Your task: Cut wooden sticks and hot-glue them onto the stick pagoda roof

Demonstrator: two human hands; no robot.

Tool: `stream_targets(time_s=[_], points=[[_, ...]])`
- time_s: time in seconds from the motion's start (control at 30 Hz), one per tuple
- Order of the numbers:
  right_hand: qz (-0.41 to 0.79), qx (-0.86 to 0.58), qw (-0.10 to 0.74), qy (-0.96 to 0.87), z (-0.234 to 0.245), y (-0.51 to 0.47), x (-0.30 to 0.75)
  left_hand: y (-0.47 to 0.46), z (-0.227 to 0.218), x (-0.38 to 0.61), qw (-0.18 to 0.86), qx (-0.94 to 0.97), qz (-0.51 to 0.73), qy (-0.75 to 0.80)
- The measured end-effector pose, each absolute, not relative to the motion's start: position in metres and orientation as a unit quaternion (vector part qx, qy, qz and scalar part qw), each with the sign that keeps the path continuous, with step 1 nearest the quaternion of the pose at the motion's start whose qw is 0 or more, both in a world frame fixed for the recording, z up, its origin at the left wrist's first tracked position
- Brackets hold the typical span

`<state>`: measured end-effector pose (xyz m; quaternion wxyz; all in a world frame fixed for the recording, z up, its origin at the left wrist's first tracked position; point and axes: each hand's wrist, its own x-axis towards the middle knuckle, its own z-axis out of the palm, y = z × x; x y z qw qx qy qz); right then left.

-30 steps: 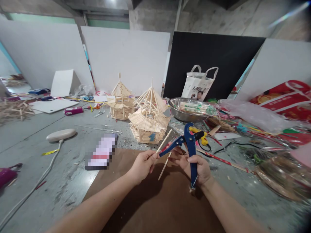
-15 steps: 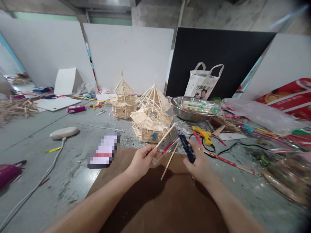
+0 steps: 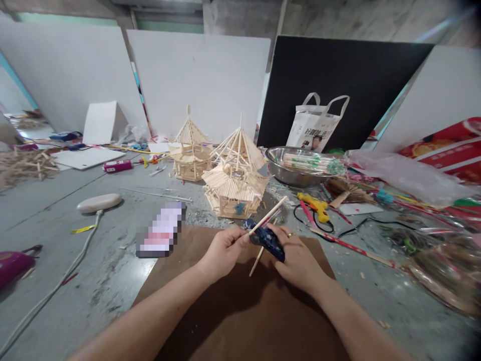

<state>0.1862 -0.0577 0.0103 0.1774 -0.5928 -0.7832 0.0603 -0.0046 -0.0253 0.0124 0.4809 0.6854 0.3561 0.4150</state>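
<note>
My left hand [image 3: 230, 248] pinches one end of a pale wooden stick [image 3: 272, 210], a chopstick by its look, which slants up to the right. My right hand [image 3: 296, 253] is wrapped round a dark blue hand tool [image 3: 271, 242] whose head lies against the stick beside my left fingertips. The tool's jaws or blade cannot be made out. Below the tool, another loose stick [image 3: 257, 260] rests on the brown sheet [image 3: 240, 321]. A clear and red wrapper shows partly behind the held stick. Just beyond my hands stands a stick-built pavilion model [image 3: 236, 188].
A second, smaller pavilion [image 3: 191, 160] stands behind. To the right are a metal bowl [image 3: 296, 178] of wrapped chopsticks, a yellow glue gun [image 3: 314, 207] and a white bag [image 3: 315, 123]. A phone [image 3: 161, 230] and a white power strip [image 3: 99, 203] lie left.
My right hand has moved left with the blue tool, bringing it against the stick. My left hand and its stick have shifted slightly right.
</note>
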Motion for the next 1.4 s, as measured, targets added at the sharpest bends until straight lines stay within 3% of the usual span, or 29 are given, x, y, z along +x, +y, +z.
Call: stream_targets(time_s=[0.5,1.4], points=[[0.048,-0.569,0.163,-0.804,0.014,-0.06,0.181,-0.028,0.017,0.0,0.566,0.653,0.385,0.323],[0.087,-0.588,0.135,-0.793,0.022,-0.064,0.177,-0.028,0.007,0.003,0.616,0.597,0.409,0.312]])
